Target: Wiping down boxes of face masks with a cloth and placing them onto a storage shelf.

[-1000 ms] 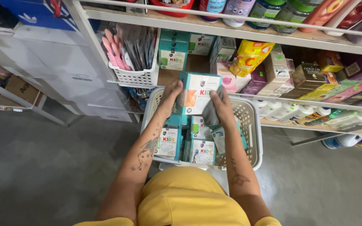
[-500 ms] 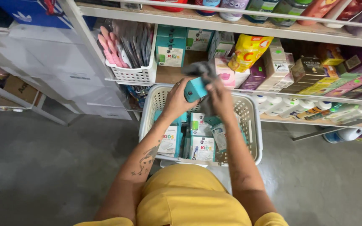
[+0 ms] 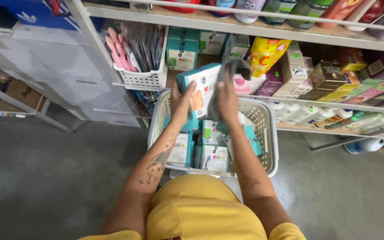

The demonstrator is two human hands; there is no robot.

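The fingers of the left hand (image 3: 184, 98) clasp the lower left side of a teal and white box (image 3: 201, 89), held up above the white basket (image 3: 263, 129), while the fingers of the right hand (image 3: 227, 95) press a grey cloth (image 3: 236, 71) flat against the box's right face. The step in hand looks like wiping the box clean. More like boxes stand in the basket below and on the shelf (image 3: 316, 38) just behind.
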